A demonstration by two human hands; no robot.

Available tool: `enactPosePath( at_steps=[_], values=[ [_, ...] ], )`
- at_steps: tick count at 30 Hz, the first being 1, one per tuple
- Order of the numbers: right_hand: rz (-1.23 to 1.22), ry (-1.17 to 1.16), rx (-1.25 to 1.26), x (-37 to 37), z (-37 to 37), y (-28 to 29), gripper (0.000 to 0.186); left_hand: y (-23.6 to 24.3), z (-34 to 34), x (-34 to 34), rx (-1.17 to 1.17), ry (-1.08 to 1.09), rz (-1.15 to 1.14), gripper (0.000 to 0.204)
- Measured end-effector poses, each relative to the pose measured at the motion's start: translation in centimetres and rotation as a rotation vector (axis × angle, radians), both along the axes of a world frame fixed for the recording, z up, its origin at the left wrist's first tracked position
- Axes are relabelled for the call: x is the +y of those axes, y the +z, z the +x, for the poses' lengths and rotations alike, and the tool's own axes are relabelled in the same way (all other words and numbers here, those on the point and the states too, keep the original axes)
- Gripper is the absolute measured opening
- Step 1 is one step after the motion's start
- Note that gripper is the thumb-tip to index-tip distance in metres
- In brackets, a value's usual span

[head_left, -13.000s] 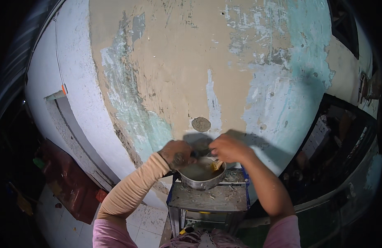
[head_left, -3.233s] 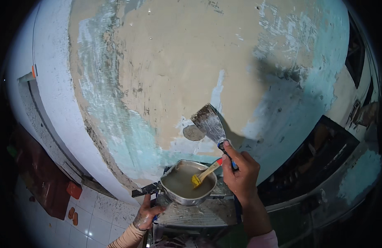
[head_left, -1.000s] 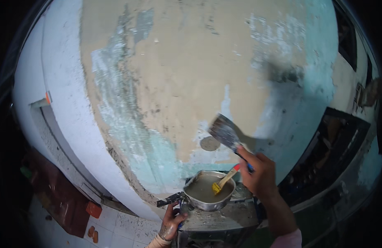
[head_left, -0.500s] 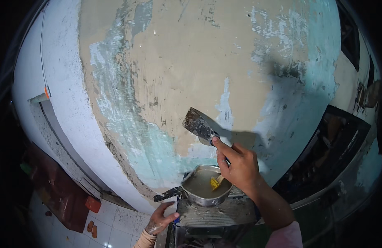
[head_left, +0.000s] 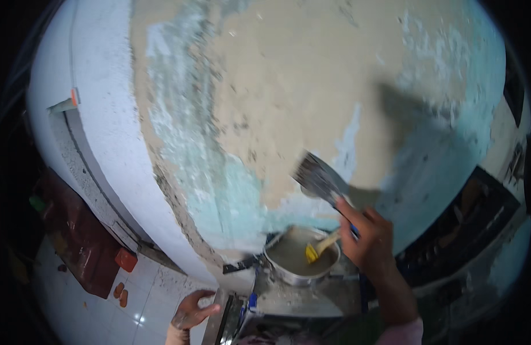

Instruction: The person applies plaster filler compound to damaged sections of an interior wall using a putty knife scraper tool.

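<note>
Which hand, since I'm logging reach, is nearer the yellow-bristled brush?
Right. The right hand, gripping a scraper, is just to the right of the brush; the empty left hand is farther off, lower in view and to its left.

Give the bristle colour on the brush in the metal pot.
Yellow bristles, seen best in the head view.

Beige wall point(head_left: 311, 86), turquoise along its right edge, streaked grey-green and white toward its left. Scraper point(head_left: 318, 177): grey blade smeared dark, blue on the handle. At the grey step's point(head_left: 285, 302) far edge, a silver pot point(head_left: 294, 280) with murky grey-brown liquid point(head_left: 289, 246); brush point(head_left: 312, 253) yellow-bristled, pale-handled. Slippers point(head_left: 123, 298) orange; floor point(head_left: 153, 296) white, grid-lined.
</note>
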State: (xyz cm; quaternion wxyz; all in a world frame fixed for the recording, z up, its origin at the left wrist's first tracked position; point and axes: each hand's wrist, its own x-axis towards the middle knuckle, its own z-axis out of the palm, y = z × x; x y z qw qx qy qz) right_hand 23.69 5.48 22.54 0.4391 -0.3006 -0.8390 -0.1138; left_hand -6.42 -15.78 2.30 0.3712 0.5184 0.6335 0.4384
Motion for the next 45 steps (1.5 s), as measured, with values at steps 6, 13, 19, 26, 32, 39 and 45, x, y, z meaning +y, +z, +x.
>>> enactPosePath(
  at_steps=[6,13,19,26,32,39,45],
  values=[
    [-0.097,0.048,-0.053,0.3,-1.2,0.2,0.043,1.7,1.0,1.3,-0.241,-0.129,0.127,0.067],
    [0.013,-0.207,0.151,-1.9,5.2,-1.2,0.034,-0.4,-0.1,1.7,-0.515,-0.018,0.139,0.054],
    [-0.085,-0.168,0.147,-2.0,4.6,-0.8,0.032,2.6,3.5,5.1,-0.432,-0.289,-0.023,0.053],
    [-0.018,-0.08,0.242,-0.9,5.2,-2.3,0.035,3.6,4.7,6.2,-0.515,-0.222,-0.188,0.056],
    [-0.066,-0.018,0.291,-0.2,1.8,-1.0,0.034,4.2,5.2,6.0,-0.484,-0.204,-0.129,0.057],
    [0.022,-0.172,0.18,-0.9,3.7,-0.5,0.037,1.4,5.3,6.1,-0.68,-0.18,-0.015,0.051],
    [0.005,-0.127,0.216,-0.1,4.3,-1.1,0.037,2.6,5.2,6.5,-0.682,-0.211,-0.012,0.049]
  ],
)
